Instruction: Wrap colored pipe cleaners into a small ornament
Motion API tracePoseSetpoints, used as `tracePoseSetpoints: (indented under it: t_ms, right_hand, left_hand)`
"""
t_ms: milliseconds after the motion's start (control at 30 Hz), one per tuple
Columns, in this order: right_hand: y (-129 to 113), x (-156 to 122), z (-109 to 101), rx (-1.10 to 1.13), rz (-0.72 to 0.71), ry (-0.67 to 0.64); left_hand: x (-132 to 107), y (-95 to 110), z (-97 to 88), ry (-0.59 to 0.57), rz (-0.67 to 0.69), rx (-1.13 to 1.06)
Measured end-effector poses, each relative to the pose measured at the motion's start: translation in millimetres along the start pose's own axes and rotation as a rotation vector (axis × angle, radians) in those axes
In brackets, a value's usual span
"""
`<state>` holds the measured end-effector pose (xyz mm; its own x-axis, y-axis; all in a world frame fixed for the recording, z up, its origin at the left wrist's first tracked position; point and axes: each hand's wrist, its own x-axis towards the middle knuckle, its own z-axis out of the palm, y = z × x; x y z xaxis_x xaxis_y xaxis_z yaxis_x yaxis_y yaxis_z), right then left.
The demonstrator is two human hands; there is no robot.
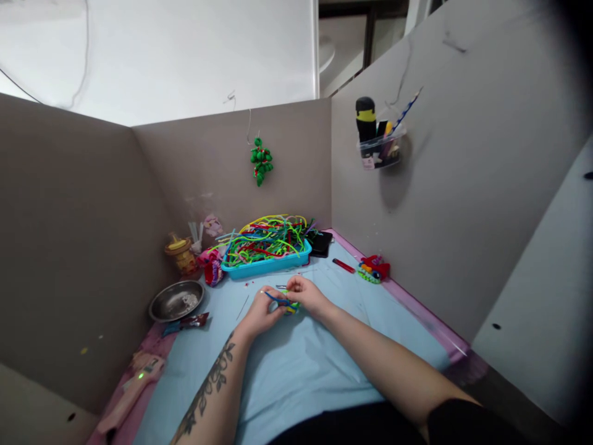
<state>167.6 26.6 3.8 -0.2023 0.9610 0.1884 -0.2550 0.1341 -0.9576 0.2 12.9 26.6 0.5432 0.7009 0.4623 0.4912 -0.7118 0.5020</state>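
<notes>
Head view: metal bowl, left of the left hand, well apart, presumably there to leave working room; blue tray heaped with coloured strands, beyond both hands, likely so either can draw from it; left hand, fingers curled, pinching a small coloured piece, blue strand across its fingers, apparently for steadying; coloured piece itself, between the hands, over the blue cloth; right hand, thumb and fingertips drawn together at the piece, seemingly for finer handling, exact grip too small to tell; red stick-like item and bright ornament, beyond and right of the right hand, probably set aside
</notes>
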Motion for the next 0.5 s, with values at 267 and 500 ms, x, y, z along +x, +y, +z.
tracePoseSetpoints:
  t_ms: [267,500]
  right_hand:
    - [3.8,0.8,1.4,0.006,0.019,0.013]
    - [8.1,2.0,2.5,0.013,0.032,0.021]
  left_hand:
    - [-0.5,0.6,0.1,-0.029,-0.024,0.033]
    - [-0.4,-1.1,-2.0,-0.051,-0.023,0.025]
